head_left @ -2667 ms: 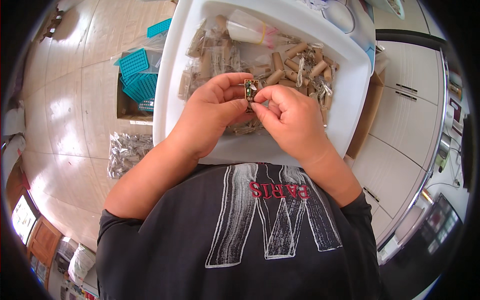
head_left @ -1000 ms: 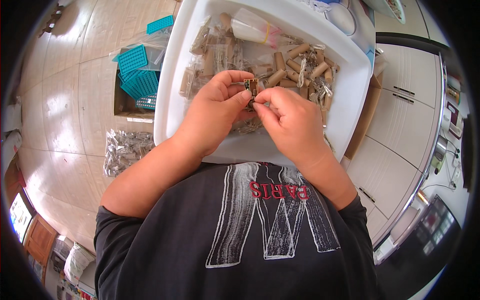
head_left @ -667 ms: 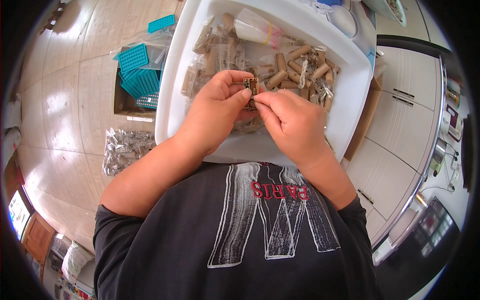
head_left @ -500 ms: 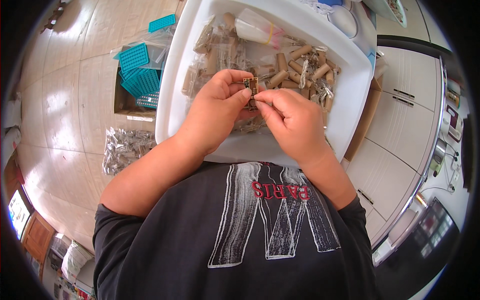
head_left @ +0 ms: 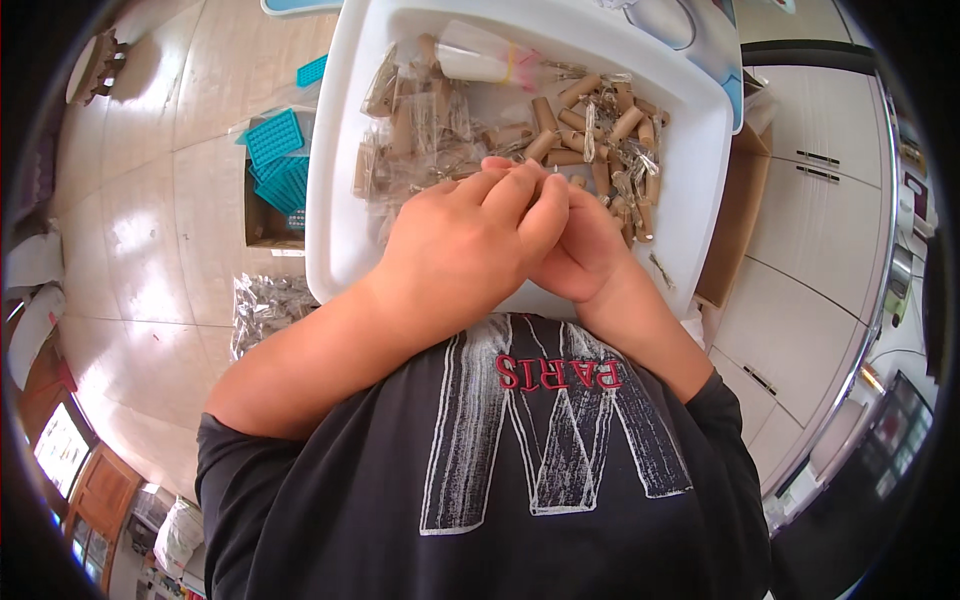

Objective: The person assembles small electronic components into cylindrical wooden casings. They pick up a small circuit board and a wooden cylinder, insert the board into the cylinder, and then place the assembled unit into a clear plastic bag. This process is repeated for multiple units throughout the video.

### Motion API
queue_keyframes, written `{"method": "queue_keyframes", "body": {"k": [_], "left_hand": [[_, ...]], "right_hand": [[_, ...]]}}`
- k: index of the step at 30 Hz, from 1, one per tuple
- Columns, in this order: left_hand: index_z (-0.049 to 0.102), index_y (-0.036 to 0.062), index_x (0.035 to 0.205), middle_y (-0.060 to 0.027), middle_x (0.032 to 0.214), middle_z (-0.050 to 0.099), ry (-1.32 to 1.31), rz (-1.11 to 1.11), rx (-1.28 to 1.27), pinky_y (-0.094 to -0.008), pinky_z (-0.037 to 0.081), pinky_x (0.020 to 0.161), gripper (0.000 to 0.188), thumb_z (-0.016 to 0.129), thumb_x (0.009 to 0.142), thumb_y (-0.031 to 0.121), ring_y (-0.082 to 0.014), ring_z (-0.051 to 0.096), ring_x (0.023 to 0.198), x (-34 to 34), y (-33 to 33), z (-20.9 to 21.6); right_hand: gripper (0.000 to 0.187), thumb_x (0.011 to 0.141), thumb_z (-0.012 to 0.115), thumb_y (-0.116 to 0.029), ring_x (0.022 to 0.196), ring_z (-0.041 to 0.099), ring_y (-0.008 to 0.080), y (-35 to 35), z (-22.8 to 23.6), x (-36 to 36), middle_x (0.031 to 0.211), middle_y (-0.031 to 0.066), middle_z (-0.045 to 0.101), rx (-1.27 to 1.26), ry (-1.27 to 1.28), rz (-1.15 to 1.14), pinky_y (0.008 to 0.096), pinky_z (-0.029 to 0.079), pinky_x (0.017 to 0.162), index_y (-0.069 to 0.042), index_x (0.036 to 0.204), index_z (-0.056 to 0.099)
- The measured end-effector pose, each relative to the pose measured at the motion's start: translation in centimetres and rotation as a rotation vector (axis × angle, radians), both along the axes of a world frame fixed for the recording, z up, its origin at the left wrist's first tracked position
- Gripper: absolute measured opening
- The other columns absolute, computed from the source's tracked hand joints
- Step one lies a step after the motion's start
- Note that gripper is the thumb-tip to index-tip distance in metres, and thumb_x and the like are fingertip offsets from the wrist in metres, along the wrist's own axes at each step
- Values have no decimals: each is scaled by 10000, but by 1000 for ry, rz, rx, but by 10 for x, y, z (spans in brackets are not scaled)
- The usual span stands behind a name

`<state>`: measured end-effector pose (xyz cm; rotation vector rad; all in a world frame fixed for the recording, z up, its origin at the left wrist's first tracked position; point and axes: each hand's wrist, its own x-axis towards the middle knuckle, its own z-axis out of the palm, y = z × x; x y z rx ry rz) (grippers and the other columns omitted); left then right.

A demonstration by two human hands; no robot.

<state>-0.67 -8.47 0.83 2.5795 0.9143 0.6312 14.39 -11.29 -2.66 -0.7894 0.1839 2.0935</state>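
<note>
Head view: my two hands closed together over the white tray.

My left hand (head_left: 460, 240) folds over my right hand (head_left: 585, 250), fingers curled narrow; whatever small part lies between them is hidden, so I cannot tell what either holds. Just beyond my fingertips the white tray (head_left: 345, 200) carries brown cardboard tubes (head_left: 580, 120) and clear bagged tubes (head_left: 410, 125), judged light, stiff and easily crushed, best pinched at mid-length; the film looks slippery. Far left of my left hand, teal grid plates (head_left: 275, 155) sit in a carton on the floor, with a heap of clear bags (head_left: 265, 305) nearer my forearm. Loose wires among the tubes could snag.
</note>
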Motion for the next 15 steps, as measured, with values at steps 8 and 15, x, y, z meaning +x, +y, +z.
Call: {"method": "queue_keyframes", "body": {"k": [8,15], "left_hand": [[482,-16,1163,-140,1088,596,-706,331,-931,-304,505,804,277,482,885,-19,-208,610,964,-2,0,-11],[467,-17,1186,-134,1097,593,-995,355,-1637,-285,497,816,290,472,926,112,-181,606,955,-12,5,-16]], "right_hand": [[248,902,440,-83,932,573,248,-2,-9,13,1038,158,565,60,-66,-144,351,487,885,57,1099,495],[266,882,475,-46,727,602,158,1,14,24,1050,185,585,157,-511,-35,226,527,690,59,1126,472]]}}
